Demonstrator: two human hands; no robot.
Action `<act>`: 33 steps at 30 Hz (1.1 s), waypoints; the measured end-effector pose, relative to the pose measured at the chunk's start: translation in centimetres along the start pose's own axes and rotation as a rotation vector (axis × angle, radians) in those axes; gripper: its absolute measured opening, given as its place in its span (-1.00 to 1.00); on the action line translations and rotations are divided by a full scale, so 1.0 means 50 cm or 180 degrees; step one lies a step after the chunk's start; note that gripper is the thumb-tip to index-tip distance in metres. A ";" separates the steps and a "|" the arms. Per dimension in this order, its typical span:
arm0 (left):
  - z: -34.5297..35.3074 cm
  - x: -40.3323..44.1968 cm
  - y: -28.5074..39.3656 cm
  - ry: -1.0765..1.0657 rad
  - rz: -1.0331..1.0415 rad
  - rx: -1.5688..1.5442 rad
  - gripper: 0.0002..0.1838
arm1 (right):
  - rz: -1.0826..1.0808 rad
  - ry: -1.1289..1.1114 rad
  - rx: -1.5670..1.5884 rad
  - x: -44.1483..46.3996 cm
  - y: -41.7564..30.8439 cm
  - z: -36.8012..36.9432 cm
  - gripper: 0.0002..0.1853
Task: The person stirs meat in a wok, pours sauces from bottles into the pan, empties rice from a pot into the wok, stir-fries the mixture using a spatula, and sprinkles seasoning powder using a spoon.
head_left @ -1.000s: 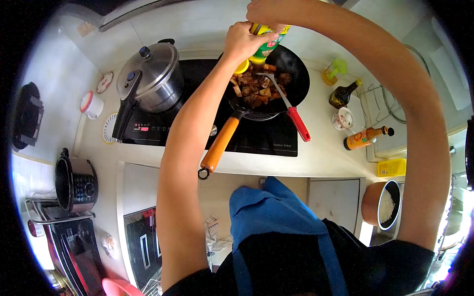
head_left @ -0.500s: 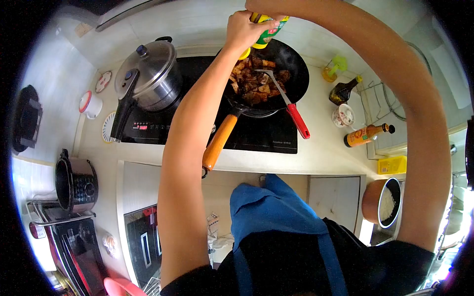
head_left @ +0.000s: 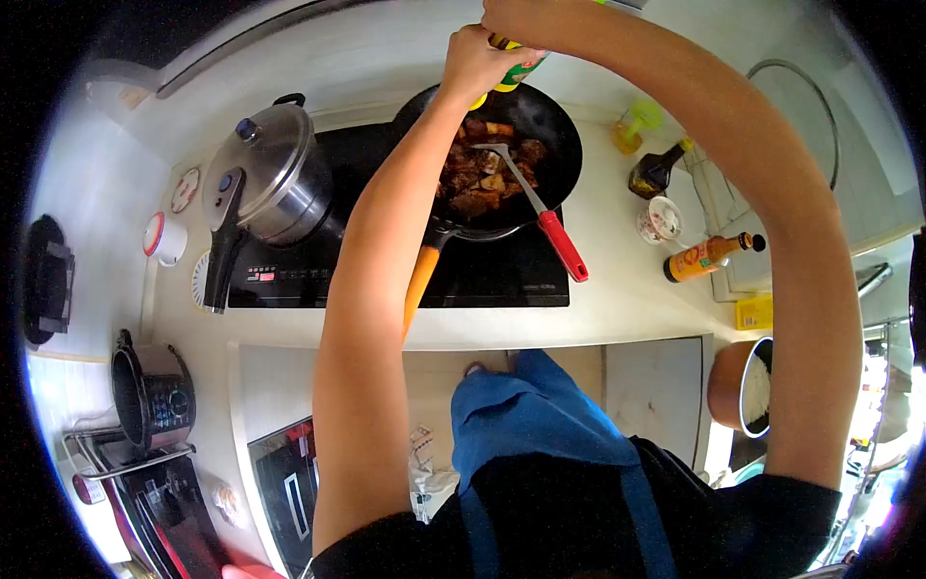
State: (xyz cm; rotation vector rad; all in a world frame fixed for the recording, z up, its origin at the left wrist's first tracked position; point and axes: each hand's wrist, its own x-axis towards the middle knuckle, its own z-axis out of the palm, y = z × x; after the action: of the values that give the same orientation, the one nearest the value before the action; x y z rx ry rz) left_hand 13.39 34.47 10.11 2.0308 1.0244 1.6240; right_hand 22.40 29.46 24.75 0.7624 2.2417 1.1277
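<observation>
- The green-and-yellow container (head_left: 522,73) is at the far side of the black wok (head_left: 558,159), apparently held above the rim.
- The left hand (head_left: 475,60) is closed around the container, thumb across its side. The right hand (head_left: 503,17) is at its upper end, partly cut off by the top of the view; how its fingers are set I cannot tell.
- The container looks light and fairly stiff; greasy steam could make it slippery. The middle of its body seems the surest hold, clear of either end.
- The wok looks heavy, best taken by its orange handle (head_left: 422,277), which runs toward the table (head_left: 617,314) edge beside the left forearm; lowering that arm could knock it.
- The spatula (head_left: 562,246) rests in the dark, slick-looking food (head_left: 479,188), its red handle past the wok's near rim, easy to bump.
- The pressure cooker (head_left: 289,198) crowds the left. More room lies to the right, between the wok and 2 bottles, the dark bottle (head_left: 652,176) and the orange-labelled bottle (head_left: 696,261).
</observation>
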 end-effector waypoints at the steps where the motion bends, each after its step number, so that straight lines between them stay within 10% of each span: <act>1: 0.015 0.000 0.004 -0.0039 0.0076 -0.0044 -0.44 | 0.0035 -0.0057 -0.0006 -0.012 0.000 0.002 -0.83; 12: 0.046 0.021 0.080 -0.0592 0.0027 0.0240 -0.27 | 0.0310 -0.0543 0.0087 -0.094 0.014 0.022 -0.83; 14: -0.007 0.028 0.163 -0.1260 -0.0742 -0.0017 -0.61 | 0.0396 -0.0524 0.0362 -0.109 0.019 0.005 -0.79; 19: -0.060 0.020 0.195 -0.1996 -0.0477 0.0201 -0.60 | 0.0316 -0.0224 0.1059 -0.127 0.004 -0.009 -0.57; 22: -0.033 0.001 0.128 -0.1793 0.0082 0.0986 -0.24 | 0.0221 -0.0521 0.1140 -0.124 -0.012 -0.002 -0.54; 33: -0.040 -0.065 0.138 -0.1316 -0.0314 0.0629 -0.26 | 0.0198 -0.0636 0.0755 -0.120 -0.053 -0.063 -0.73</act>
State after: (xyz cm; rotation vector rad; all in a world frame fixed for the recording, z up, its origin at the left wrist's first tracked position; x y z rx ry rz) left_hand 13.41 27.14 12.98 2.2722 1.1373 1.0241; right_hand 23.94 22.36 25.36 0.9998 2.2166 0.7812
